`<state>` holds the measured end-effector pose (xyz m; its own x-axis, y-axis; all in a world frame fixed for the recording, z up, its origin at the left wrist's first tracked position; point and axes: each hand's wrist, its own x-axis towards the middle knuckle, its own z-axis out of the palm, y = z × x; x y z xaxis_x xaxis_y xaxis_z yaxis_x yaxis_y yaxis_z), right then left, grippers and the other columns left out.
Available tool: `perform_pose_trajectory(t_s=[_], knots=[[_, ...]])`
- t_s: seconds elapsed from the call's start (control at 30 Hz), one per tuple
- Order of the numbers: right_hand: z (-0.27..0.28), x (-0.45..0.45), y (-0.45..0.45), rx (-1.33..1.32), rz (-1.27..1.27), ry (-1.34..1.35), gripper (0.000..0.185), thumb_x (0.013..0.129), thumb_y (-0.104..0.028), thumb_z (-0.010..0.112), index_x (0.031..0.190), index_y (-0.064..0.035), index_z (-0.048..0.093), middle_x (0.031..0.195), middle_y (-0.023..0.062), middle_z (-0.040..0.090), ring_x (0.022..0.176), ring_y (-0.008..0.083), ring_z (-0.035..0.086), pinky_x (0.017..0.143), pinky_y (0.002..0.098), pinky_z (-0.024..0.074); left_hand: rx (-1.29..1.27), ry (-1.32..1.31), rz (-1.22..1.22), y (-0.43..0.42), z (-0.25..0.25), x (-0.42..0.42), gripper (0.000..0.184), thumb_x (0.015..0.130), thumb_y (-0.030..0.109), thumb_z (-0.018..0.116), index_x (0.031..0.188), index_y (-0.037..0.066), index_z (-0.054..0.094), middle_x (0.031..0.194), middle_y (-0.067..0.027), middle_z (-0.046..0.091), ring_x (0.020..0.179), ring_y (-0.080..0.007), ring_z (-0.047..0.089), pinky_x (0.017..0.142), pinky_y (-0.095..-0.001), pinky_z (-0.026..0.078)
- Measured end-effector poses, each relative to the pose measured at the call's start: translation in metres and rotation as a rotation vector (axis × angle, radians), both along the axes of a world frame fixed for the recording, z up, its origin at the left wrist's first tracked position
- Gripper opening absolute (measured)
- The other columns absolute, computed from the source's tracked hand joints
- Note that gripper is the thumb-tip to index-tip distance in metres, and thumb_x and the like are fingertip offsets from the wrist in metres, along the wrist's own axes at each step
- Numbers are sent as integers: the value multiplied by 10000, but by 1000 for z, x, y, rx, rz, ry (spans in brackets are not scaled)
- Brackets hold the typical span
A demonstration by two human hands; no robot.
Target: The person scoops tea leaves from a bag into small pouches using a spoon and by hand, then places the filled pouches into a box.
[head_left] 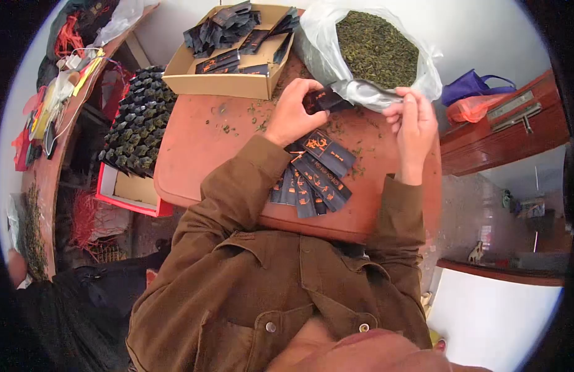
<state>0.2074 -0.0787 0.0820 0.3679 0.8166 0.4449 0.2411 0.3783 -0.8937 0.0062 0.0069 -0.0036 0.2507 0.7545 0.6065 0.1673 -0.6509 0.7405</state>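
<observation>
Reddish bench [191,149]. Left hand [293,113] clamped on packet [326,99]: likely light, slick; grip edges. Right hand [413,124] pinches scoop [369,94]: probably stiff, hold handle.

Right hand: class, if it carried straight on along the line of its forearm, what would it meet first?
The right hand would probably first meet the rim of the translucent plastic bag. Depth is unclear in this single view, so it might pass above the rim instead.
</observation>
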Motion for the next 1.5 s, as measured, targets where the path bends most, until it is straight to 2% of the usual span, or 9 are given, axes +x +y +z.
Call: perform_pose_trajectory(t_s=[0.1,0.13,0.23,0.27,0.47,0.67,0.87,1.1,1.5], knots=[[9,25,20,64,-144,-124,228,1002,-172,481,1034,-12,641,687,28,654,586,46,542,538,201,428,-15,-18,9,1,-1,0,418,665,123,737,1036,10,581,997,-126,558,975,-278,567,880,-358,465],[6,38,34,5,-261,-268,262,994,-177,452,1036,-3,644,698,86,672,597,168,615,600,310,500,-19,-15,8,1,-1,0,422,665,124,739,1039,8,580,999,-127,558,980,-277,567,885,-357,464],[3,53,66,-23,-405,-823,306,976,-189,412,1022,1,647,749,154,689,688,297,666,704,406,522,-35,6,9,1,-1,0,446,673,123,752,1064,7,572,1014,-116,562,999,-256,563,903,-347,457],[1,47,72,-155,-412,-784,336,961,-215,392,1005,6,642,773,197,686,781,362,665,789,449,502,-45,20,10,2,-2,-1,460,679,120,761,1080,9,567,1025,-104,563,1008,-237,558,912,-338,452],[-40,37,105,-275,-290,-581,315,942,-218,416,1002,9,626,717,154,696,698,301,681,733,411,518,-118,-34,29,2,-1,0,483,691,127,777,1106,5,561,1037,-87,569,995,-207,561,913,-326,453],[-32,33,97,-381,-152,-76,283,934,-154,401,998,15,619,724,107,707,557,116,610,499,271,471,-135,-35,26,-1,1,0,473,710,124,770,1115,3,559,1045,-84,568,990,-203,564,915,-329,454],[-33,54,99,-304,-103,146,260,929,-127,425,1017,33,610,732,120,685,518,98,555,444,229,418,-115,-38,27,-1,1,1,473,710,121,768,1118,3,560,1052,-91,568,1002,-207,565,918,-334,455],[-3,64,73,-290,18,262,220,922,-126,476,969,29,625,681,102,646,489,86,507,402,216,369,-93,1,58,-7,4,2,478,700,123,771,1112,-1,563,1054,-110,570,1012,-233,576,926,-341,462],[24,10,42,-350,115,17,219,949,-148,456,939,-15,630,642,60,635,458,60,488,382,183,350,-108,60,80,-10,7,1,472,697,134,766,1106,10,565,1058,-111,571,1004,-240,587,909,-344,471]])
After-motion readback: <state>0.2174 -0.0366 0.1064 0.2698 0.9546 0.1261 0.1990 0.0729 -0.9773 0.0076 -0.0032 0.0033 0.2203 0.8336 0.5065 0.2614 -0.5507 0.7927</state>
